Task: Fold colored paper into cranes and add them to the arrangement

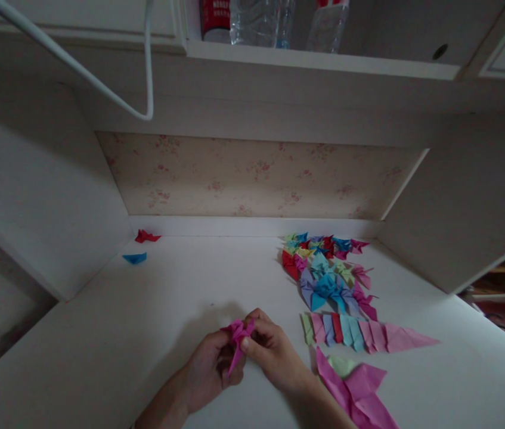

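Between my two hands is a small magenta folded-paper piece (238, 331) with pointed flaps, one of them hanging down. My left hand (210, 366) grips it from the left with curled fingers. From the right, my right hand (274, 351) pinches it, thumb pressed on its front. Fingers hide part of the folds. To the right of my hands lies a row of folded paper strips (337, 330) in several colours, overlapping side by side. Nearer the front edge is a large pink folded paper (363, 390) with a pale green piece (341, 364) partly under it.
Behind the strips stands a cluster of colourful origami pieces (326, 286). A red origami piece (146, 236) and a blue one (135, 258) lie at the back left of the white desk (100, 345). Overhead, a white cable (95, 77) hangs before a shelf (324, 59) with plastic bottles (254, 24).
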`<state>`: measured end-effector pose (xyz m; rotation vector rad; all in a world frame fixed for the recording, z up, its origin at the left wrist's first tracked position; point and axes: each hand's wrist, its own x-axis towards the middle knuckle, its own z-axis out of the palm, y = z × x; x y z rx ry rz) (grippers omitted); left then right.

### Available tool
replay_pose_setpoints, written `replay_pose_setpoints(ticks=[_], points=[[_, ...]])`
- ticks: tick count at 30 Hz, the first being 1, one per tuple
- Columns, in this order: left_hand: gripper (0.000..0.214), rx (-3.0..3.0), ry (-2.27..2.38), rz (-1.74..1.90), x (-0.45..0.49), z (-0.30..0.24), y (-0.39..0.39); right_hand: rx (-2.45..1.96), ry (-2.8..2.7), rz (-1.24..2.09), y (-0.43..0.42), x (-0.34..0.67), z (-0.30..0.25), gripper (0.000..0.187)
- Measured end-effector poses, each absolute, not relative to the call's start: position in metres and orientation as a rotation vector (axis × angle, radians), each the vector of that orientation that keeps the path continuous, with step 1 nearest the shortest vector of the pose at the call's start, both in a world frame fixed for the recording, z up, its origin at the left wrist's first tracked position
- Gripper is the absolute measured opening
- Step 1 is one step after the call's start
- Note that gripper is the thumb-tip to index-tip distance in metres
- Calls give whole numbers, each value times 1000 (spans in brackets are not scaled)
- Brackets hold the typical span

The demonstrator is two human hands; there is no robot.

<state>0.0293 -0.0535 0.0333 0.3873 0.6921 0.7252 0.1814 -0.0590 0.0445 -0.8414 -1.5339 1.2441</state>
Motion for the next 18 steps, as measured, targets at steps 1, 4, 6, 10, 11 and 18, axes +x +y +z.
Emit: replay_pose_setpoints(ticks=[1,4,6,10,11,18], points=[[17,388,688,725,29,32,-53,-838,-1531,1241,-59,181,45,25],[17,402,657,738,30,31,-54,-833,-1535,1227,-58,181,46,26],[17,407,645,745,30,31,-54,-831,-1542,1218,-58,181,46,27],[23,402,667,722,31,35,-54,-840,-1549,1205,-58,181,45,28],[24,400,670,718,32,35,-54,-845,-1546,1202,-58,181,45,27],[23,378,660,717,33,34,-54,-841,-1512,1239,-59,180,47,25]])
